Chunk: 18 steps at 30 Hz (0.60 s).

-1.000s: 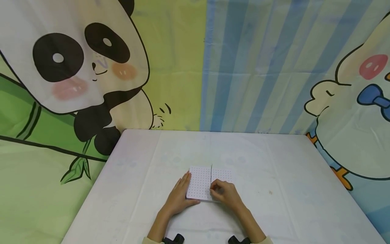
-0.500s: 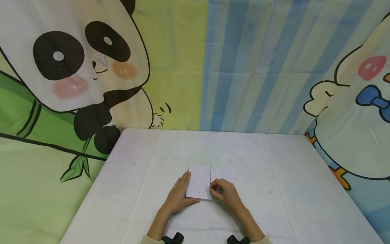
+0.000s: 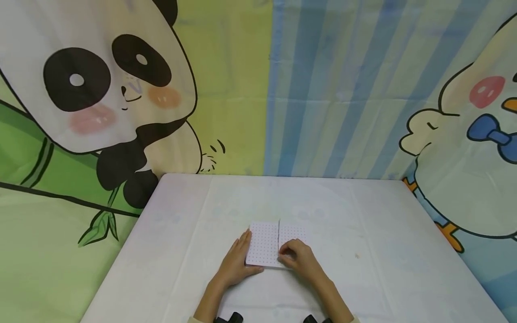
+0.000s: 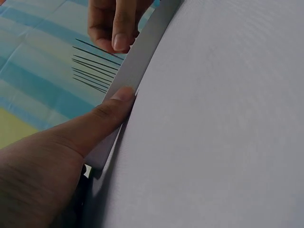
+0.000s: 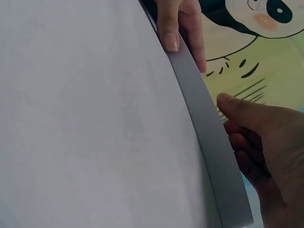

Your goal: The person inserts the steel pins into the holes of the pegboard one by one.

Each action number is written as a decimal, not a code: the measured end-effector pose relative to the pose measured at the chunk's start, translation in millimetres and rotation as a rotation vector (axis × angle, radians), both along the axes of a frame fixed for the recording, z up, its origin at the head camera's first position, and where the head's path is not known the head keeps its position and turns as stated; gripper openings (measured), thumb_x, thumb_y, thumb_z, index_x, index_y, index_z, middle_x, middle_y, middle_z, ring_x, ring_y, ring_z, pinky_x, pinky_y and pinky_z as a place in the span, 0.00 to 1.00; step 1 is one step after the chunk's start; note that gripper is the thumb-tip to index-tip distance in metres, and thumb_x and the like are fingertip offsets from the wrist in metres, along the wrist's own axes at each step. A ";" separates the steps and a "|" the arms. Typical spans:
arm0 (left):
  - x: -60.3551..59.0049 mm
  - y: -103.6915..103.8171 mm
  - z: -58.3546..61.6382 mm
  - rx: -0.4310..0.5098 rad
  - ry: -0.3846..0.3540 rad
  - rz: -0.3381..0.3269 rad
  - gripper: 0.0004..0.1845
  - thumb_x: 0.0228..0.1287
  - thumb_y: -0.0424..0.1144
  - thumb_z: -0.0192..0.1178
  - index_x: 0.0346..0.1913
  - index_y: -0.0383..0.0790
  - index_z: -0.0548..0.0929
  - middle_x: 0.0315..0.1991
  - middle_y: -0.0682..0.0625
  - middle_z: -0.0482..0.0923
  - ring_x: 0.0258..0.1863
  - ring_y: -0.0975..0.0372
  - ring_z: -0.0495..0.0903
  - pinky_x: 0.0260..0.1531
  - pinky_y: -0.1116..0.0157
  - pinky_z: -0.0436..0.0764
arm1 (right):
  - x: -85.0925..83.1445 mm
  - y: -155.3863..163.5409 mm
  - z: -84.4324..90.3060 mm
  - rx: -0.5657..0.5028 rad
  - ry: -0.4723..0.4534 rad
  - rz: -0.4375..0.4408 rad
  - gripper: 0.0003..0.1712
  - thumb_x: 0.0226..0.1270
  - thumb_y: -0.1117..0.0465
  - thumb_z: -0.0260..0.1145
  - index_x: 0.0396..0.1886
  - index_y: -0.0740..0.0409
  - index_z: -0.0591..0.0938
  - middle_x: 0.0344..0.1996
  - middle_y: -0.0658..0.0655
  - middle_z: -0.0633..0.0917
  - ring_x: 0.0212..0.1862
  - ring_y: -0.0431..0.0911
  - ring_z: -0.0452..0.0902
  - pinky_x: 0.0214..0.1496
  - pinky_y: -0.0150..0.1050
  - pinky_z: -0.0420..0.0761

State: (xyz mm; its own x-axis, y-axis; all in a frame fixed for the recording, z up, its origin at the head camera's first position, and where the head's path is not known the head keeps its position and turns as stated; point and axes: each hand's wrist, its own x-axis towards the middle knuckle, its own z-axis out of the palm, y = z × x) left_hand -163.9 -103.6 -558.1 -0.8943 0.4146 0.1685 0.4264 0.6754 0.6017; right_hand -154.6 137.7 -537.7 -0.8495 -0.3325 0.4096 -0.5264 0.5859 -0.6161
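Both hands (image 3: 236, 262) on pegboard (image 3: 264, 244) edges

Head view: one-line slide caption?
Left hand steadies a white dotted pegboard on a white-clothed table; right hand pinches a thin dark pin.

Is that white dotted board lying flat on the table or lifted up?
Flat: the dotted board lies on the table, left hand pressing its edge.

Tabletop (image 3: 363, 215) is lying open all round the dotted board (image 3: 264, 244); thin pins (image 3: 279, 233) are prob. standing in its middle, blocking a pass btwn both hands there.
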 end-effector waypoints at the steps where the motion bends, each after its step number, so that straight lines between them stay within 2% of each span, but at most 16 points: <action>1: 0.9 -1.6 -0.7 -0.001 -0.009 0.003 0.61 0.43 0.65 0.64 0.72 0.35 0.46 0.72 0.44 0.45 0.71 0.56 0.45 0.68 0.56 0.45 | 0.8 2.2 1.4 0.004 -0.024 0.003 0.12 0.48 0.59 0.73 0.33 0.52 0.81 0.31 0.41 0.80 0.36 0.36 0.75 0.39 0.29 0.79; 5: 4.4 -11.0 5.4 -0.018 -0.083 0.008 0.62 0.41 0.65 0.65 0.72 0.35 0.45 0.72 0.45 0.45 0.71 0.56 0.45 0.69 0.56 0.45 | 2.8 15.4 12.2 0.036 -0.125 -0.029 0.13 0.49 0.56 0.73 0.35 0.52 0.82 0.32 0.41 0.80 0.37 0.36 0.75 0.42 0.32 0.79; 8: 5.6 -20.0 20.0 -0.021 -0.175 -0.005 0.59 0.46 0.63 0.64 0.71 0.32 0.46 0.72 0.42 0.44 0.70 0.53 0.45 0.68 0.53 0.45 | 2.5 30.8 23.7 0.091 -0.125 -0.104 0.09 0.51 0.58 0.72 0.33 0.52 0.83 0.33 0.43 0.82 0.39 0.40 0.75 0.43 0.39 0.78; 11: 4.2 -29.5 40.3 0.008 -0.275 0.003 0.51 0.58 0.61 0.55 0.70 0.28 0.47 0.71 0.37 0.45 0.70 0.48 0.45 0.67 0.50 0.47 | 0.3 49.1 34.6 0.160 -0.033 -0.224 0.10 0.50 0.60 0.73 0.34 0.55 0.84 0.39 0.52 0.82 0.44 0.48 0.73 0.47 0.48 0.75; 14: 1.2 -36.1 63.8 0.015 -0.323 0.065 0.43 0.67 0.59 0.44 0.70 0.27 0.48 0.70 0.34 0.46 0.69 0.45 0.46 0.66 0.48 0.49 | -3.9 65.0 45.7 0.204 0.090 -0.355 0.16 0.49 0.59 0.74 0.40 0.59 0.84 0.49 0.62 0.77 0.52 0.58 0.66 0.52 0.59 0.68; 16: -0.8 -37.2 79.3 -0.011 -0.302 0.121 0.41 0.68 0.59 0.41 0.70 0.28 0.49 0.70 0.35 0.46 0.69 0.45 0.47 0.66 0.46 0.49 | -6.7 71.1 55.1 0.209 0.158 -0.415 0.21 0.49 0.58 0.74 0.44 0.61 0.82 0.54 0.67 0.71 0.57 0.63 0.61 0.55 0.64 0.61; 18: -1.5 -34.8 93.9 -0.054 -0.241 0.175 0.42 0.68 0.60 0.42 0.70 0.30 0.49 0.70 0.35 0.47 0.69 0.43 0.46 0.66 0.43 0.45 | -8.5 72.5 66.0 0.214 0.194 -0.451 0.26 0.50 0.56 0.73 0.48 0.63 0.80 0.57 0.70 0.67 0.61 0.66 0.56 0.58 0.69 0.54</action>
State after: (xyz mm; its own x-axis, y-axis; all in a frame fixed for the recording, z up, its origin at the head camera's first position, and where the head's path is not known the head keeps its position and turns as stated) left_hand -165.4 -138.3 -464.3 -0.9644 0.2536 -0.0751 0.1505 0.7598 0.6325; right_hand -163.1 210.2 -471.7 -0.8430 -0.0454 0.5360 -0.2856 0.8822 -0.3745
